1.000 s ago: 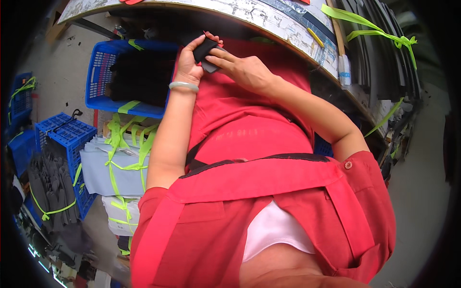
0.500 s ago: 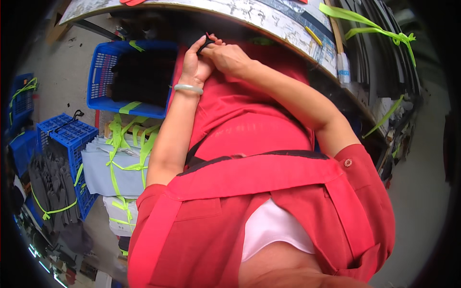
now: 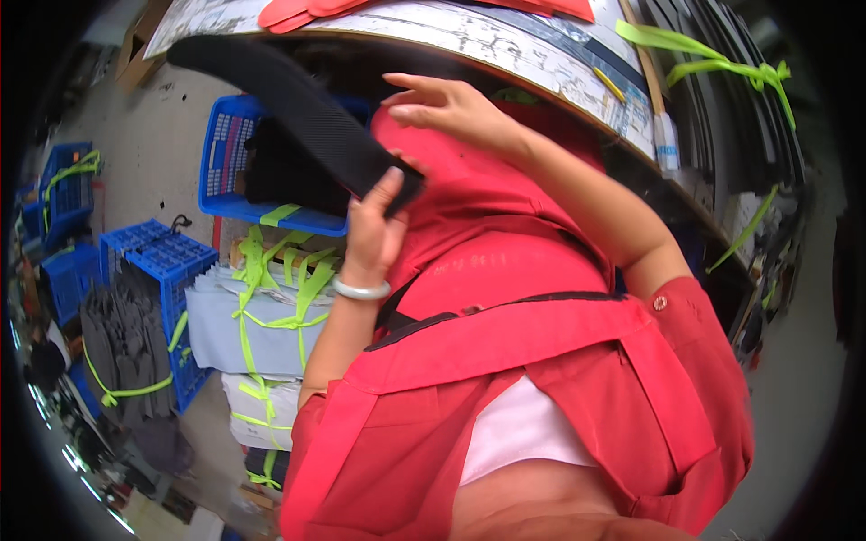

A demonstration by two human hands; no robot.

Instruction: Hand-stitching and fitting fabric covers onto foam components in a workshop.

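Note:
My left hand (image 3: 375,233), with a pale bangle at the wrist, is closed around one end of a long, flat black ribbed strip (image 3: 307,113). The strip curves up and away to the left, with its rounded far end near the table edge. Apart from it, my right hand (image 3: 451,110) hovers over my red-covered lap, fingers stretched out and loosely spread, holding nothing. Below the strip, a blue plastic crate (image 3: 216,180) contains a dark pile that is partly covered from view.
Ahead runs a worn white worktable (image 3: 406,36) bearing red flat pieces (image 3: 293,14) and a yellow pen-like tool (image 3: 609,85). Bundled light-blue sheets (image 3: 216,311), tied with green strips, stand on the left by another blue crate (image 3: 149,239). Dark panels (image 3: 713,99) lean at the right.
My hands were together around something black, mostly hidden. Now they are apart: the left has come nearer my body with the long black strip extended, and the right has opened.

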